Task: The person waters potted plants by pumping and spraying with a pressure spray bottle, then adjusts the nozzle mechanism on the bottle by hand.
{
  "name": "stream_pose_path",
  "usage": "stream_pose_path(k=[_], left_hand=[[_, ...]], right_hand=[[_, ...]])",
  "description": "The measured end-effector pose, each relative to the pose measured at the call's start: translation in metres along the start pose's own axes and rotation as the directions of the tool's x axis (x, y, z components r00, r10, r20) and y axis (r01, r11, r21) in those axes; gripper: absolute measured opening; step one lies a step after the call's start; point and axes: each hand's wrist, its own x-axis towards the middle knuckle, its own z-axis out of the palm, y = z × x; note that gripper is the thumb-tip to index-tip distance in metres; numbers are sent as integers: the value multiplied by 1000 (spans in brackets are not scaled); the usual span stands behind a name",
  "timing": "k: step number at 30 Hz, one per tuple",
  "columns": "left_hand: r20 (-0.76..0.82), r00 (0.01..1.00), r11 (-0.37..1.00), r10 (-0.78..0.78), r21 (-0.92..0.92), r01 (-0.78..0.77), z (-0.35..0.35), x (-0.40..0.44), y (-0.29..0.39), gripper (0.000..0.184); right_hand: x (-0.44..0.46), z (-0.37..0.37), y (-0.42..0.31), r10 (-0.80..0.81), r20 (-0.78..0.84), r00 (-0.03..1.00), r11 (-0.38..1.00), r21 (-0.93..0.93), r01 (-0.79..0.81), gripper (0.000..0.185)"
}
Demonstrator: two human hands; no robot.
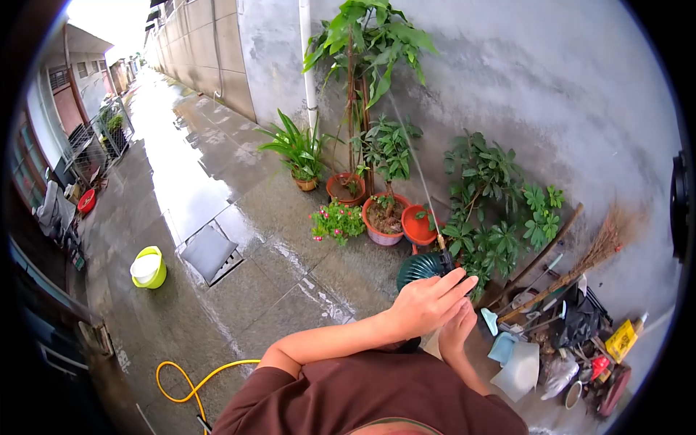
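Left hand: I see the left hand [429, 303] lying over the black grip, its fingers bent and pressed close together; the orange basin [418, 229] stands just beyond it.
Right hand: The right hand [455, 331] comes in beneath, on the basin's near side, with its fingertips against the handle; they are partly hidden, and I cannot tell what they pinch.
Spray gun: The spray gun [447, 259] points away from the body, its brass tip [440, 241] just right of the basin.
Handling: I judge it light and stiff, likely slippery when wet, with a slight backward push from the water.
Hold: I would wrap the handle well behind the tip, fingers clear of the outlet.
Water jet: A thin, straight water jet [415, 161] rises beyond the basin toward the tall plant [395, 36].
Greenery: Pink flowers [337, 223] sit left of the basin, a leafy shrub [484, 174] to its right.
Hose: The yellow hose [217, 371] loops nearer than the basin, to its left; I cannot see where it joins anything.
Farther out: A lime bucket [160, 274] is well left of the basin, a twig broom [598, 250] well right.
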Motion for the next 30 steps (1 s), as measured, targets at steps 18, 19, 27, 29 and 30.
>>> stream_pose_path(k=[18, 19, 27, 29, 30], left_hand=[[69, 997, 995, 35, -100, -28, 112, 38, 39, 44], [75, 997, 995, 26, -100, -19, 116, 40, 40, 45], [113, 994, 997, 5, -78, 3, 138, 39, 37, 40], [114, 993, 998, -3, -65, 11, 138, 38, 38, 39], [108, 994, 998, -9, -64, 16, 138, 39, 38, 39]], right_hand=[[26, -100, 34, 93, -184, 979, 992, -68, -107, 51], [29, -105, 34, 82, -175, 981, 991, -94, -99, 51], [28, -126, 57, 240, -59, 969, 970, -11, -241, 54], [29, -127, 59, 203, -43, 978, 979, -21, -204, 55], [33, -126, 57, 170, -44, 984, 984, -51, -172, 55]])
